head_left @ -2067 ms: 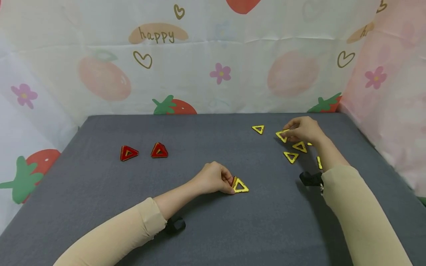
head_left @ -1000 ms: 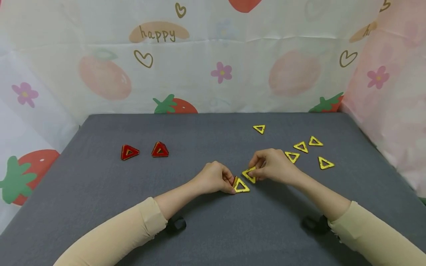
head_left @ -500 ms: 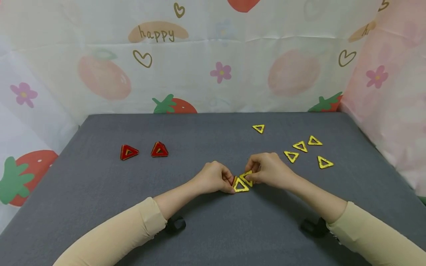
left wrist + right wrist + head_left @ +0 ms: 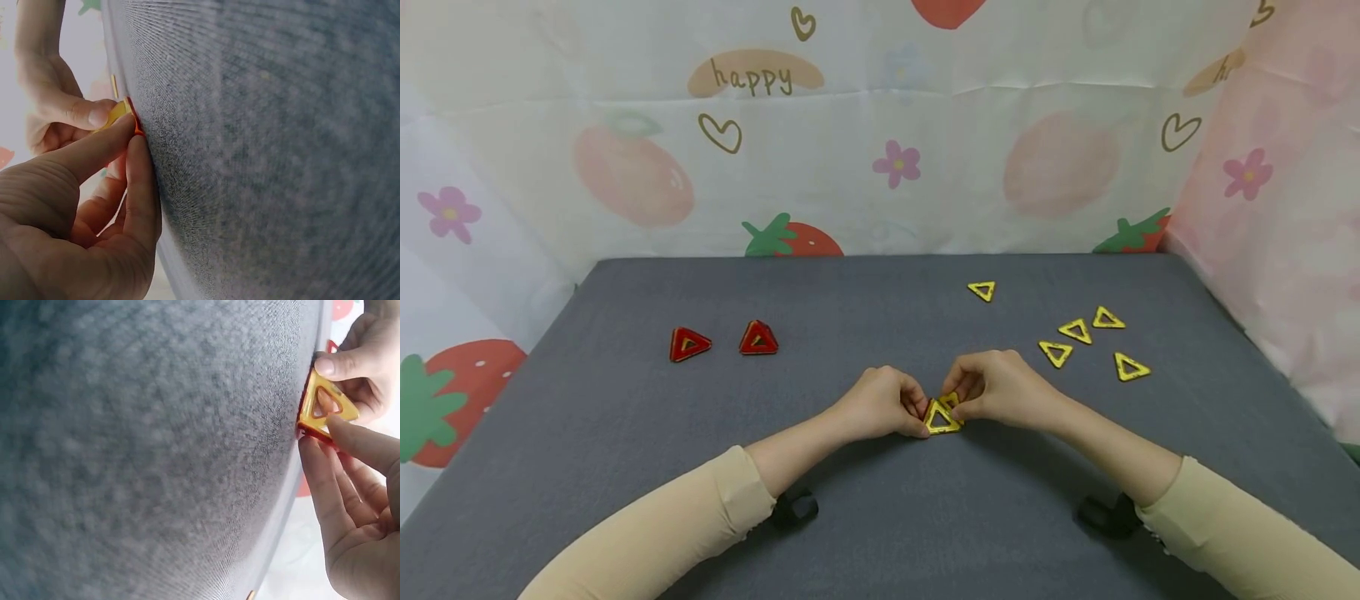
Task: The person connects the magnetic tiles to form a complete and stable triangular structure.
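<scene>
Near the table's middle stand triangular magnetic tiles. A yellow triangular tile (image 4: 944, 430) faces the front, and red edges (image 4: 322, 435) show along its sides in the right wrist view. My left hand (image 4: 880, 404) pinches this group at its left corner between thumb and fingers. My right hand (image 4: 1003, 387) pinches a second yellow triangular tile (image 4: 951, 398) between thumb and fingers, close against the front tile's right side. That second tile is partly covered by the front tile and my fingers. Whether its edges touch the red tile I cannot tell.
Several loose yellow triangular tiles (image 4: 1130, 376) lie flat on the dark grey table (image 4: 880, 533) at the right and back right. Two groups of red triangular tiles (image 4: 679, 344) sit at the left. A printed cloth (image 4: 955, 125) hangs behind the table.
My right hand took a yellow tile from the back right and brought it left and forward against the held group, tucking it closer just now. My left hand has stayed in place.
</scene>
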`<state>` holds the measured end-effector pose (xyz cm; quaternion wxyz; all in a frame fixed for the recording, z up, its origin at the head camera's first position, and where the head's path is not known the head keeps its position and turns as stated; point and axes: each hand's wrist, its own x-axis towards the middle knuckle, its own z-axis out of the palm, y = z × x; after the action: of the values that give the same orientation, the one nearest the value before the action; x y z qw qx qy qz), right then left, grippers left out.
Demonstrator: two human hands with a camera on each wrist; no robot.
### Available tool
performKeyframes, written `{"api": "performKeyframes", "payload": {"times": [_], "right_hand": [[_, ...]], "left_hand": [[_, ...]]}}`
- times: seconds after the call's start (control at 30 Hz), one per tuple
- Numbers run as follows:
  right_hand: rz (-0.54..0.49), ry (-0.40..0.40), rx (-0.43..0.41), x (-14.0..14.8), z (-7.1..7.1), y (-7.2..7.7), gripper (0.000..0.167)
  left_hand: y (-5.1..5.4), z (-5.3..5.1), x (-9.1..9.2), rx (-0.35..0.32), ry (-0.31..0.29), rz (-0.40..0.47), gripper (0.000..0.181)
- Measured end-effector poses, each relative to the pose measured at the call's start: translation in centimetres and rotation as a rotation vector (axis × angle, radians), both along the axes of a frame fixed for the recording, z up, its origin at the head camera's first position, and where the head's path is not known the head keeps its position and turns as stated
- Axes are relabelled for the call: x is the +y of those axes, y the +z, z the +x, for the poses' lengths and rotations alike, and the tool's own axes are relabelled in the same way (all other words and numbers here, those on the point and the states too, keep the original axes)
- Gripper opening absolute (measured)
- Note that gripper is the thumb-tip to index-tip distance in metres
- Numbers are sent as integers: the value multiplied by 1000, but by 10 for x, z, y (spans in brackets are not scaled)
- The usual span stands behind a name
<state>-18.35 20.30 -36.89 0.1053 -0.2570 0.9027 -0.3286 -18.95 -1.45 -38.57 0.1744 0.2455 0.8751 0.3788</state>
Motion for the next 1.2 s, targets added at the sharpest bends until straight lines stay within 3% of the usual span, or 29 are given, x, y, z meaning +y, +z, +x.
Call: {"api": "performKeyframes", "payload": {"times": [0.4,1.2], "right_hand": [[-28,14,-51,-2,2,1,23],[-57,49,-91,-2,1,-2,24]], "left_hand": [[0,1,0,50,-18,6,16],[0,0,0,27,-52,30,17]]}}
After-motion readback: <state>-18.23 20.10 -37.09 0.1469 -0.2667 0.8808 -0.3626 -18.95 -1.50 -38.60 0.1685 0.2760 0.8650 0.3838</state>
